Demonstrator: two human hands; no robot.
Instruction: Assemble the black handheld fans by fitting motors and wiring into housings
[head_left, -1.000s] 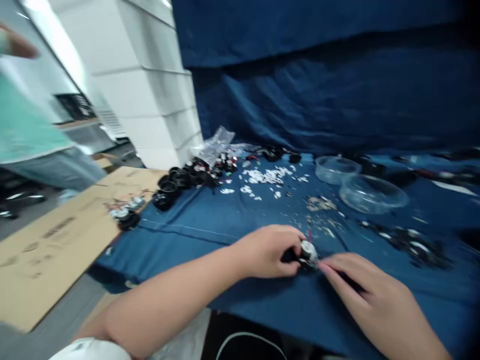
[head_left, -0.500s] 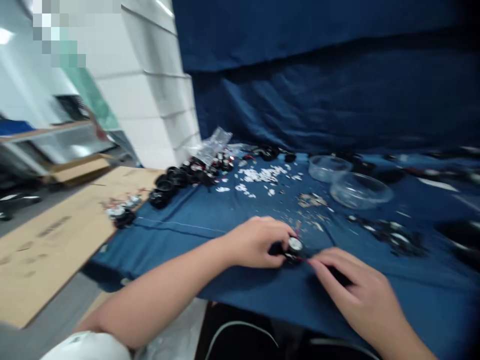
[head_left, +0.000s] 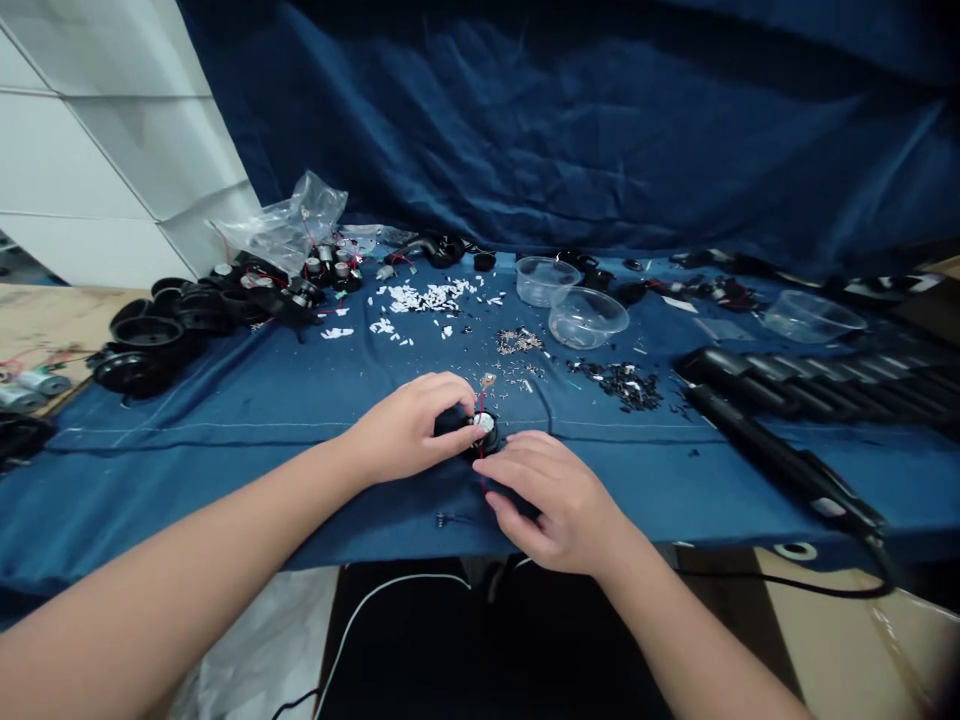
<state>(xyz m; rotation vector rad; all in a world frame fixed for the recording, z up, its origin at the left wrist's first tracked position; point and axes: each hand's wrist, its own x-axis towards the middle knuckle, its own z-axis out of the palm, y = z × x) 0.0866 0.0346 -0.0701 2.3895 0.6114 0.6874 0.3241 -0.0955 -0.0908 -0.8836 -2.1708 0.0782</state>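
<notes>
Head view: right hand [head_left: 559, 500] partly curled at a red wire [head_left: 482, 483], grip undeterminable; left hand [head_left: 416, 425] holds a white-topped motor [head_left: 487, 422], located between both hands over the tabletop [head_left: 352, 525]. Beyond lie dark bits [head_left: 628, 387], then white pieces [head_left: 427, 297].

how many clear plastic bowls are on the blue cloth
3: the back bowl near the middle, the front bowl just nearer, and the right-hand bowl farther right. Others may be hidden.

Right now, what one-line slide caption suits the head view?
Left hand holds a small round part, right hand at its red wire, over blue cloth strewn with white pieces.
</notes>
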